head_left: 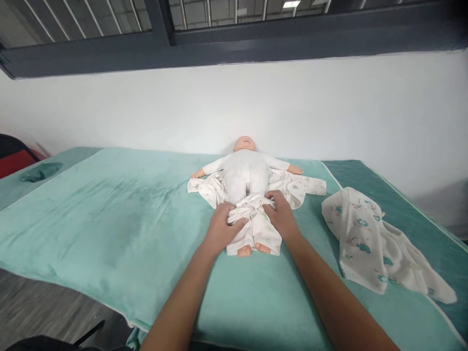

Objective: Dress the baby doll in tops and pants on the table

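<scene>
A baby doll (241,170) with a white cloth body lies on its back, head towards the wall and arms spread. Small white patterned trousers (256,219) cover its legs, and its feet stick out at the bottom. My left hand (223,226) is closed on the waistband at the left side, thumb across the front. On the opposite side, my right hand (281,214) pinches the waistband. A white patterned baby shirt (298,185) lies spread open beneath the doll's torso, its sleeves reaching out to both sides.
The doll rests on a padded table with a green cover (120,219). To the right lies a crumpled white cloth (365,239) with green animal prints. A white wall (146,107) rises behind, below a dark window frame (292,36). A red and black object (16,158) is at far left.
</scene>
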`<state>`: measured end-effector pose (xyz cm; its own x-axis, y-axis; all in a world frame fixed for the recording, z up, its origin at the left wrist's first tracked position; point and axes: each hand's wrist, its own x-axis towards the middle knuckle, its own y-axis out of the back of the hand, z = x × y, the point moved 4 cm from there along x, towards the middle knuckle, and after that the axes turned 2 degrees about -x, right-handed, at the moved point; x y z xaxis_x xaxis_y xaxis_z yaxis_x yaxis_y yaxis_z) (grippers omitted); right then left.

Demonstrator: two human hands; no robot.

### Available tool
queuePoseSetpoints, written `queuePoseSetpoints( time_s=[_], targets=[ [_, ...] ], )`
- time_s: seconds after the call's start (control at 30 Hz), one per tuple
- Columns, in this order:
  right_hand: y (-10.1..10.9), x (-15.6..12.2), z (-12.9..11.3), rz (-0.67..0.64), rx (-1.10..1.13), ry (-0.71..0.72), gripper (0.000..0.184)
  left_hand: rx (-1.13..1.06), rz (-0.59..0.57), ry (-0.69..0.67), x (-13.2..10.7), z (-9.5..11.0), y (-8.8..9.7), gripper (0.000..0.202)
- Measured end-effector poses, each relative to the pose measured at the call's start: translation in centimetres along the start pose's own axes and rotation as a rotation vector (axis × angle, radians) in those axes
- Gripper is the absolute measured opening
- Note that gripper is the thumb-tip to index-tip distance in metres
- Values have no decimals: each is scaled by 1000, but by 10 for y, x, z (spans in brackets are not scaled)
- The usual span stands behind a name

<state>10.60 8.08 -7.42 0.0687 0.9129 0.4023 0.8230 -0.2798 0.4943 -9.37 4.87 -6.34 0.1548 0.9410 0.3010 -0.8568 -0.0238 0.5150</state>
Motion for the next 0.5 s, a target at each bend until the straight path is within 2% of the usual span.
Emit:
queuePoseSetpoints(
  time_s=[0.13,0.27,0.37,0.5],
  targets=[
    [5,-7,-8,-72,-27,9,11,53,2,3,2,-2,-2,21],
    [12,-30,-12,-203,-58,-51,31,31,27,-32,2,-5,-1,17],
    [15,-49,-19,-290,-79,-10,40,11,46,-40,2,-7,-2,13],
    [19,-62,-28,-367,-53,0,34,-56,51,4,3,-7,-2,13]
  ],
)
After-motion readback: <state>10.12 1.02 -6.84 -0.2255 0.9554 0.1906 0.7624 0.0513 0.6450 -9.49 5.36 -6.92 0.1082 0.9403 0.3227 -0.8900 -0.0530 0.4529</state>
